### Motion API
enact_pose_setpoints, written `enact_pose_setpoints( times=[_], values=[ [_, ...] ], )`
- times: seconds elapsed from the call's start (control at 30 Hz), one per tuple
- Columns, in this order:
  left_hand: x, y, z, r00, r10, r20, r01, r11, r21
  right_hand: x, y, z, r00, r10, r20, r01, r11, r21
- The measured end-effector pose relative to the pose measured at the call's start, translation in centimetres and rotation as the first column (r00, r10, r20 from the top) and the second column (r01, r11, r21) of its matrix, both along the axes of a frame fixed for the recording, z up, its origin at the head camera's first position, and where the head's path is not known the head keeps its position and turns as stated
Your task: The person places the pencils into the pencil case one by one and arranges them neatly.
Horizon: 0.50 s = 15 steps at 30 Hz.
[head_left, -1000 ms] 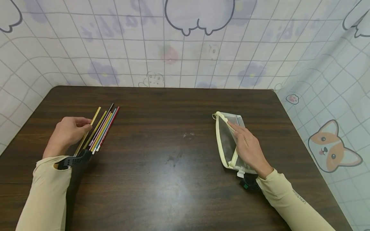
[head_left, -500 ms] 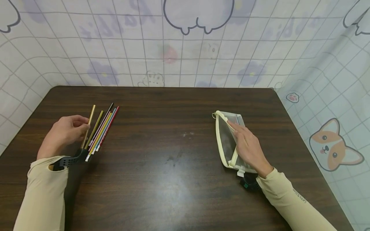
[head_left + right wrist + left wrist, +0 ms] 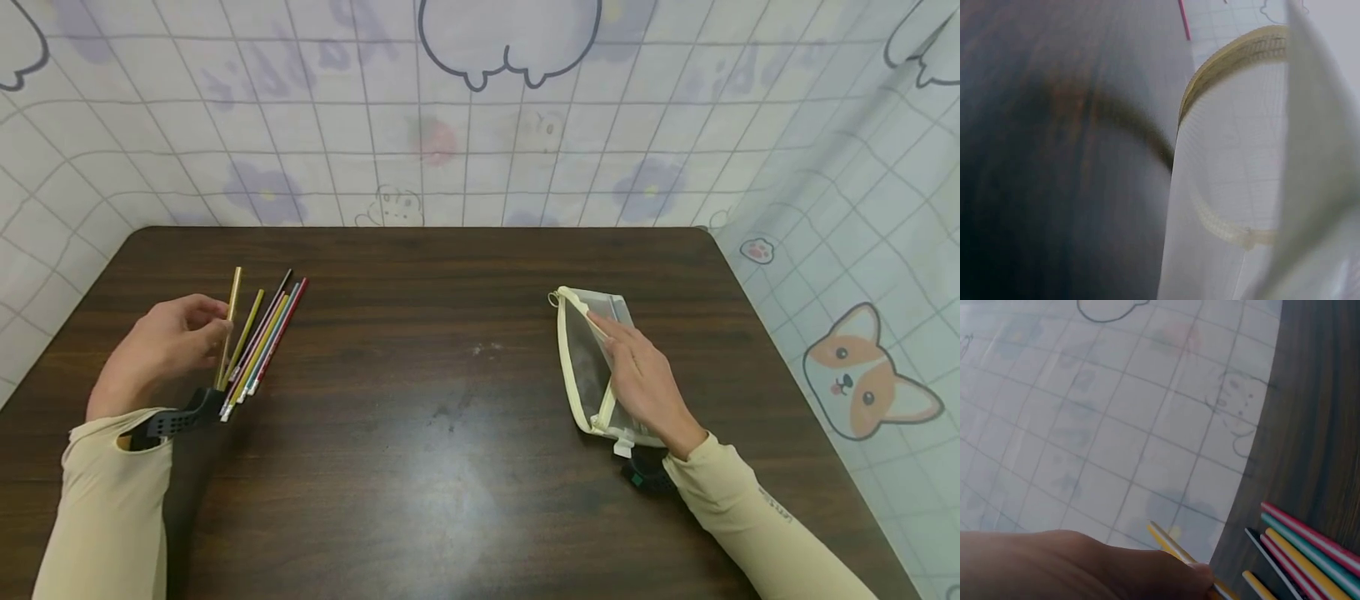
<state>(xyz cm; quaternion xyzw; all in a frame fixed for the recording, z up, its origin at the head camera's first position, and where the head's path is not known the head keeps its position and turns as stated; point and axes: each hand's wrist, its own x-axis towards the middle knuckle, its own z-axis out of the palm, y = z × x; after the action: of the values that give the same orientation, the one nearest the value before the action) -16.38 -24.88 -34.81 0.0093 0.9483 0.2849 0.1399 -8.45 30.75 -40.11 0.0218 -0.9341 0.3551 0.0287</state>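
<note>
My left hand (image 3: 167, 343) pinches a yellow pencil (image 3: 234, 290), tilted up off the table, between thumb and fingers. In the left wrist view the pencil (image 3: 1169, 541) pokes out past the hand (image 3: 1091, 565). Right beside it lies a loose row of pencils (image 3: 272, 337) in yellow, red, blue-green and black. At the right of the table, my right hand (image 3: 641, 379) holds the upper edge of a mesh zipper pouch (image 3: 567, 358) with pale yellow trim. Its mouth gapes toward the left; the right thumb is hidden. The right wrist view looks across the pouch's curved yellow rim (image 3: 1200, 81).
Both hands work over a dark wooden table (image 3: 420, 467). Behind it and along the right side hangs a white gridded cloth (image 3: 480, 125) with cartoon prints. A black strap (image 3: 183, 417) sits on the left wrist.
My left hand has drawn slightly left and raised the yellow pencil to a steeper tilt, away from the row. A yellow pencil in the row slid toward me. The right hand stays put.
</note>
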Motion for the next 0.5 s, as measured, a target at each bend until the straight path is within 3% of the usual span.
enact_pose_setpoints(
  times=[0.3, 0.5],
  values=[
    [-0.2, 1.5, 0.2, 0.999, 0.024, -0.023, -0.021, 0.995, 0.102, 0.0, 0.2, 0.0, 1.0, -0.001, -0.008, 0.001, 1.0, -0.014],
    [-0.3, 3.0, -0.8, 0.999, 0.05, 0.008, -0.05, 0.968, 0.244, -0.1, 0.2, -0.1, 1.0, 0.008, -0.018, -0.008, 1.0, -0.006]
  ],
)
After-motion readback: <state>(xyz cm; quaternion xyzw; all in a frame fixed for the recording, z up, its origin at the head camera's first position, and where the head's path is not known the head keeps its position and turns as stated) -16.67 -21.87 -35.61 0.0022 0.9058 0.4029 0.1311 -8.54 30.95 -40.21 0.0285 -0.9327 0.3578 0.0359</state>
